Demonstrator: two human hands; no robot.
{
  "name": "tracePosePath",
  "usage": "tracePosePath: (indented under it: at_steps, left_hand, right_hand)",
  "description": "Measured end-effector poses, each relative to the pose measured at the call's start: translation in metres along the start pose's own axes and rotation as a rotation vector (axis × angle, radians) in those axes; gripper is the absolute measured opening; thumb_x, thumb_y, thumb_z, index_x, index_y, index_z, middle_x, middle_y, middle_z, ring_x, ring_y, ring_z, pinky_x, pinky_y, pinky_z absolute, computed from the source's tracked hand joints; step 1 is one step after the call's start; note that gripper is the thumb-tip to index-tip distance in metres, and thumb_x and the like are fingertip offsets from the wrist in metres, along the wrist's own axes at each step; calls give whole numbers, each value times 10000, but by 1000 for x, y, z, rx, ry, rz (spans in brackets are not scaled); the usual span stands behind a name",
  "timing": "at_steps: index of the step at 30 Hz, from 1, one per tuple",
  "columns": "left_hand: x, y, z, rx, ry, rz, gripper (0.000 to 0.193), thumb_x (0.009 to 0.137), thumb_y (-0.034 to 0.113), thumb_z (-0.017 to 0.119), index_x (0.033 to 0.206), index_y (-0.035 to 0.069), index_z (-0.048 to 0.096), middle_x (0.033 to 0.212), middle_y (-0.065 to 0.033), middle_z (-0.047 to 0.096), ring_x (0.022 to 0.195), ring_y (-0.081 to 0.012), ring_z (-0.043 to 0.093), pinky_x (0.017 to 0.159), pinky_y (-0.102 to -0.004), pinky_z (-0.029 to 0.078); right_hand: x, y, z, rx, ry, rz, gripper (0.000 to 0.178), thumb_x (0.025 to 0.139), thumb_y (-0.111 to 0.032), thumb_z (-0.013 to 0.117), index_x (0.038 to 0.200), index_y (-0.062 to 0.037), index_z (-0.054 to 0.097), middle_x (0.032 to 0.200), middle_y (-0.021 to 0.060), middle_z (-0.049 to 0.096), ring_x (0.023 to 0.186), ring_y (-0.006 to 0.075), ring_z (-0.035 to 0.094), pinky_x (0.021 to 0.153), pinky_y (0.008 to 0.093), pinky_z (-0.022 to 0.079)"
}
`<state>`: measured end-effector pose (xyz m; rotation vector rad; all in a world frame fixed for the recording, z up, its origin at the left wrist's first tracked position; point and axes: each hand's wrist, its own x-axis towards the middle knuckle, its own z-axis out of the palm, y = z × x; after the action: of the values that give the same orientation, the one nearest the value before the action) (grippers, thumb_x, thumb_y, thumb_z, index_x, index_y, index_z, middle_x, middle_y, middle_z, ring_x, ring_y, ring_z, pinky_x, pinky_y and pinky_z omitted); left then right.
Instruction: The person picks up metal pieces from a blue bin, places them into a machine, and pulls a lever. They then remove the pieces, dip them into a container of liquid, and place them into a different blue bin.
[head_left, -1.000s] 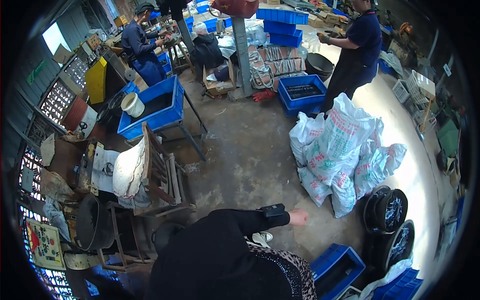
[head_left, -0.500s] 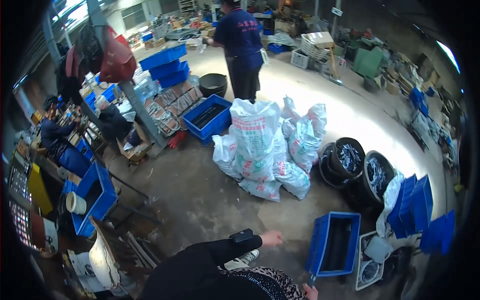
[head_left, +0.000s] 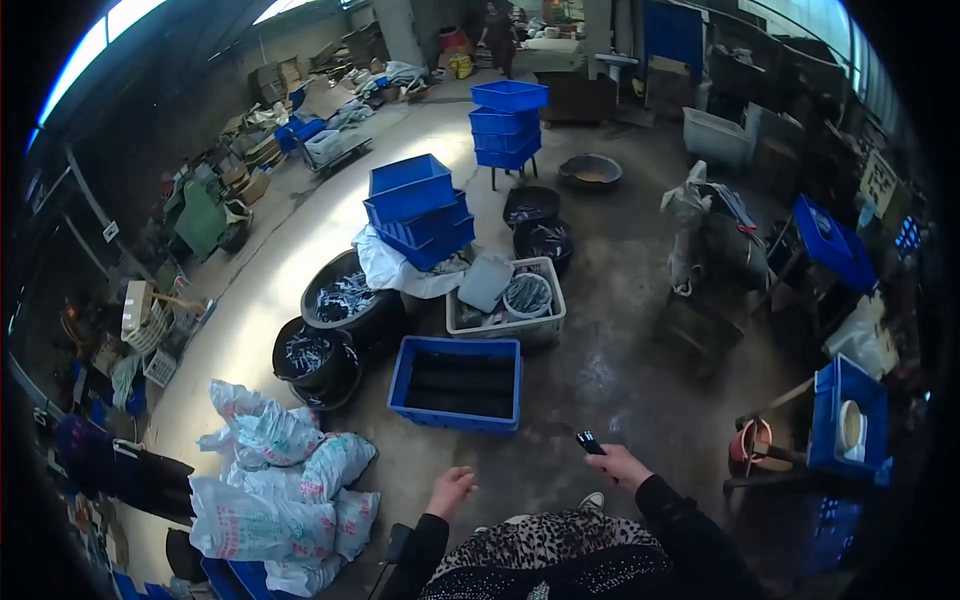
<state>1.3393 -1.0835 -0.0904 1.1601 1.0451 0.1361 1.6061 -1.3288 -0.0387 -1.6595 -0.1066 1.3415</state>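
My right hand is closed around a short, dark bundle of thin pieces with pale ends; what the pieces are is too small to tell. My left hand is loosely curled, with nothing visible in it. Both hands hang in front of my body above the floor. Ahead of them stands a blue plastic crate, holding rows of dark contents, and neither hand touches it. The crate lies just beyond my left hand.
White printed sacks are heaped at the left. Black tubs with thin metallic-looking pieces stand behind the crate, beside a pale basket and stacked blue crates. At right, a blue crate rests on a stand. A person stands far left.
My view has swung to the right, so the sacks now lie at the left and the blue crate is ahead. Both hands have come into fuller view, the right still gripping the dark bundle.
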Motion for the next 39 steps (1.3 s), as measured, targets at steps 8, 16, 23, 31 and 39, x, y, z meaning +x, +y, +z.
tracePosePath:
  at_steps: [8, 16, 23, 31, 39]
  left_hand:
    - [49, 66, 195, 324, -299, 13, 346, 906, 171, 595, 1189, -28, 573, 893, -66, 649, 754, -120, 626, 665, -243, 500]
    - [86, 100, 312, 680, -520, 101, 364, 919, 192, 578, 1229, 3, 561, 943, -44, 650, 819, -108, 614, 725, -258, 509]
    - [161, 129, 395, 720, -612, 81, 324, 920, 195, 580, 1189, 15, 591, 997, -62, 653, 819, -134, 622, 750, -274, 513]
    - [283, 210, 509, 701, -821, 167, 328, 901, 190, 594, 1167, -1, 604, 895, -54, 659, 778, -125, 631, 686, -273, 490]
    - [348, 266, 583, 674, -857, 91, 326, 923, 142, 566, 1218, 5, 563, 972, -55, 664, 808, -121, 643, 646, -234, 473]
  right_hand:
    - [-37, 48, -173, 425, 299, -140, 102, 868, -161, 617, 841, -104, 537, 627, -45, 441, 448, 61, 385, 403, 248, 307]
    - [-30, 93, -259, 720, 491, -219, 85, 895, -128, 576, 951, -72, 543, 641, 2, 469, 444, 91, 431, 405, 272, 378]
    - [-33, 90, -310, 838, 667, -207, 98, 879, -117, 554, 971, -85, 554, 667, 12, 507, 475, 86, 453, 410, 260, 392]
    - [-26, 4, -367, 858, 880, -332, 126, 900, -190, 587, 857, -89, 524, 593, -29, 451, 419, 54, 367, 385, 216, 275]
    - [-8, -65, -401, 634, 1262, -233, 107, 830, -183, 649, 848, -94, 593, 695, -63, 499, 586, 38, 425, 512, 225, 329]
